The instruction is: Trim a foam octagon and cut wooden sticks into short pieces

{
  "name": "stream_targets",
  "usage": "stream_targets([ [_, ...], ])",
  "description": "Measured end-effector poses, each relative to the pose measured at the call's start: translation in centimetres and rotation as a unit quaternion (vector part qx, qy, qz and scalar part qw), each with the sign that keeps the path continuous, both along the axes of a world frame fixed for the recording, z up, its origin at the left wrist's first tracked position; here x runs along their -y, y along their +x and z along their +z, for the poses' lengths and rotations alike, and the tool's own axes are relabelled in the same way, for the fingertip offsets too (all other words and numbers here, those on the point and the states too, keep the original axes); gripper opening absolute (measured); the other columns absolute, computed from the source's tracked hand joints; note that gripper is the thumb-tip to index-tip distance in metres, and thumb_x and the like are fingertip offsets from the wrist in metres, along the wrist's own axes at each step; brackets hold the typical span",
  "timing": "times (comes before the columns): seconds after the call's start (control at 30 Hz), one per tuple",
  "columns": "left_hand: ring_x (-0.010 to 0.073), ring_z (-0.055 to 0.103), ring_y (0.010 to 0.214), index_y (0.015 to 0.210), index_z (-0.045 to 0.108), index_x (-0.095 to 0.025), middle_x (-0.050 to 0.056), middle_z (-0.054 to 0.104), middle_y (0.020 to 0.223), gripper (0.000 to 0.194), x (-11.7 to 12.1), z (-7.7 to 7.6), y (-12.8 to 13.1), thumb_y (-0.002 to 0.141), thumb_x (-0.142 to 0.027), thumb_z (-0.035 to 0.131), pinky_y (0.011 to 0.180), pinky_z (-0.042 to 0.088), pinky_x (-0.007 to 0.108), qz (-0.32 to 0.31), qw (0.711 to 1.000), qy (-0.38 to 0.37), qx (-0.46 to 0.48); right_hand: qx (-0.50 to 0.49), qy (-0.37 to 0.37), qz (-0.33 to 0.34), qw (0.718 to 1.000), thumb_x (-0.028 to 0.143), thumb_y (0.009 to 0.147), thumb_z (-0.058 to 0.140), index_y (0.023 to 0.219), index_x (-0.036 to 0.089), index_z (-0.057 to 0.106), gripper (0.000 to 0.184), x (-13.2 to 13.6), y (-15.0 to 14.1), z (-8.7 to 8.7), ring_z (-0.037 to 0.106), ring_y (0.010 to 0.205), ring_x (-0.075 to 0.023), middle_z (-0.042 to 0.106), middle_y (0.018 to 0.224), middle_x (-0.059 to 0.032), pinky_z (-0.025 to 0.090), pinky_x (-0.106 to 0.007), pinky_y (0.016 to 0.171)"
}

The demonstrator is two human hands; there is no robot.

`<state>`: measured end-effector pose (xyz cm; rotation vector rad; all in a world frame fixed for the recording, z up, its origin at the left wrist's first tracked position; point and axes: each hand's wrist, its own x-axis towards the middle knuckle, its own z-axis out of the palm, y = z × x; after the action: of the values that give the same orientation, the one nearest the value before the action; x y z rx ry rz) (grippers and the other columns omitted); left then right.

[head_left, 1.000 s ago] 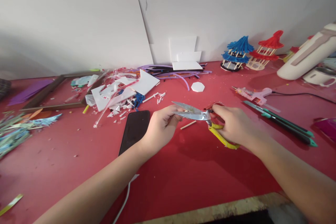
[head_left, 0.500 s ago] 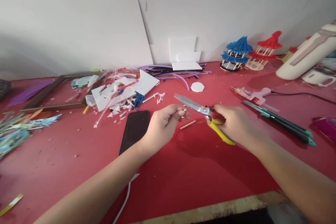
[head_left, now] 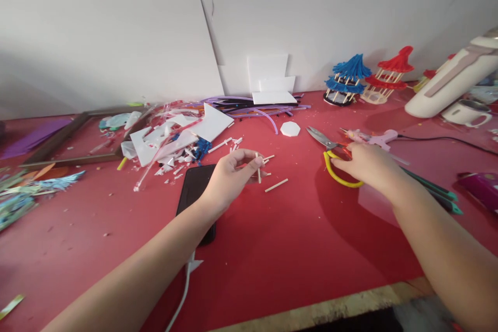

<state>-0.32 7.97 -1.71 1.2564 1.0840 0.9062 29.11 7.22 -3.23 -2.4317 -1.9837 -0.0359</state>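
Note:
My left hand (head_left: 229,179) pinches a short pale wooden stick (head_left: 259,172) between thumb and fingertips, holding it nearly upright. Several more short sticks show just beyond those fingers. A single loose stick (head_left: 276,185) lies on the red tabletop (head_left: 268,249) to the right of this hand. Farther right, my right hand (head_left: 369,166) is closed at the handles of the scissors (head_left: 322,138), low over the table. Their blades point to the far left, and one yellow handle loop curves below the thumb. My fingertips are partly hidden behind that hand.
A phone (head_left: 194,184) lies beneath my left forearm. White scraps (head_left: 150,145) are heaped at back left. A white octagon (head_left: 290,128) lies mid-table. Blue (head_left: 348,80) and red (head_left: 391,75) tiered models stand at back right, near a glue gun (head_left: 383,138) and a green-black cutter (head_left: 436,192).
My right hand has carried the scissors rightward and down, away from my left hand, toward the glue gun. The stick in my left hand now stands visible between the fingertips.

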Motion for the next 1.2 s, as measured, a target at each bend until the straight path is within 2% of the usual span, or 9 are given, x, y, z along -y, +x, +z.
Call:
stream_targets([
  [0.23,0.0103,0.062,0.064,0.086,0.062,-0.015,0.000,0.065,0.074,0.025,0.2,-0.1,-0.1,0.080,-0.039,0.069,0.062,0.055,0.025,-0.031,0.998,0.010,-0.045,0.008,-0.020,0.003,1.000,0.060,0.078,0.054,0.064,0.019,0.060,0.043,0.9,-0.3,0.3,0.057,0.054,-0.0227,0.061,0.057,-0.0088,0.028,-0.030,0.048],
  [0.4,0.0097,0.061,0.062,0.088,0.062,-0.015,0.000,0.064,0.077,0.026,0.0,0.0,-0.2,0.082,-0.041,0.065,0.062,0.053,0.024,-0.067,0.994,0.019,-0.085,-0.003,0.003,-0.003,1.000,0.055,0.081,0.055,0.064,0.016,0.064,0.043,0.1,-0.8,-0.3,0.059,0.057,-0.0239,0.063,0.056,-0.0106,0.031,-0.031,0.051],
  [0.53,0.0109,0.061,0.061,0.081,0.060,-0.015,0.000,0.065,0.072,0.025,-0.2,0.2,-0.6,0.083,-0.040,0.062,0.061,0.052,0.024,-0.119,0.983,0.018,-0.139,-0.022,0.068,-0.015,0.997,0.046,0.087,0.052,0.086,0.013,0.070,0.038,-1.0,-0.1,-0.2,0.066,0.079,-0.0268,0.072,0.082,-0.0150,0.041,-0.032,0.063],
  [0.63,0.0116,0.061,0.058,0.078,0.060,-0.015,0.001,0.067,0.070,0.025,-0.3,-0.1,-0.8,0.083,-0.040,0.061,0.059,0.051,0.025,-0.169,0.968,0.018,-0.184,-0.035,0.111,-0.021,0.993,0.041,0.092,0.047,0.107,0.015,0.066,0.036,-0.9,1.6,1.0,0.067,0.093,-0.0249,0.073,0.103,-0.0132,0.045,-0.032,0.073],
  [0.7,0.0119,0.061,0.058,0.078,0.059,-0.016,0.001,0.067,0.070,0.025,-0.3,-0.5,-0.9,0.083,-0.041,0.062,0.060,0.050,0.025,-0.195,0.959,0.020,-0.204,-0.033,0.111,-0.038,0.993,0.040,0.091,0.047,0.103,0.018,0.067,0.033,-0.2,3.2,1.9,0.068,0.087,-0.0260,0.074,0.098,-0.0115,0.045,-0.033,0.068],
  [0.8,0.0127,0.061,0.057,0.078,0.060,-0.017,0.002,0.067,0.068,0.027,-0.4,-1.0,-0.9,0.082,-0.043,0.062,0.058,0.050,0.025,-0.207,0.955,0.020,-0.211,-0.014,0.071,-0.054,0.996,0.036,0.079,0.059,0.082,0.021,0.070,0.019,1.6,5.4,2.5,0.067,0.069,-0.0298,0.073,0.082,-0.0118,0.040,-0.034,0.054],
  [0.9,0.0131,0.061,0.057,0.078,0.060,-0.016,0.002,0.067,0.068,0.028,-0.5,-1.0,-0.6,0.084,-0.044,0.059,0.056,0.049,0.025,-0.200,0.954,0.021,-0.222,0.005,0.044,-0.042,0.998,0.030,0.071,0.064,0.070,0.020,0.065,0.010,3.6,7.0,1.3,0.062,0.056,-0.0285,0.069,0.068,-0.0116,0.035,-0.032,0.047],
  [1.07,0.0125,0.061,0.057,0.076,0.060,-0.016,0.001,0.064,0.067,0.025,0.0,-0.7,0.5,0.083,-0.040,0.059,0.055,0.048,0.023,-0.183,0.959,0.016,-0.214,0.032,0.042,-0.003,0.999,0.021,0.064,0.064,0.066,0.020,0.058,0.007,5.9,8.2,-1.1,0.062,0.062,-0.0275,0.066,0.068,-0.0109,0.036,-0.033,0.051],
  [1.2,0.0101,0.059,0.057,0.079,0.058,-0.016,0.000,0.061,0.069,0.025,1.6,-0.2,1.6,0.089,-0.039,0.051,0.057,0.049,0.022,-0.153,0.974,0.012,-0.169,0.028,0.062,0.019,0.998,0.035,0.066,0.067,0.068,0.021,0.055,0.018,7.1,7.1,-0.3,0.061,0.059,-0.0262,0.064,0.068,-0.0096,0.036,-0.031,0.048],
])
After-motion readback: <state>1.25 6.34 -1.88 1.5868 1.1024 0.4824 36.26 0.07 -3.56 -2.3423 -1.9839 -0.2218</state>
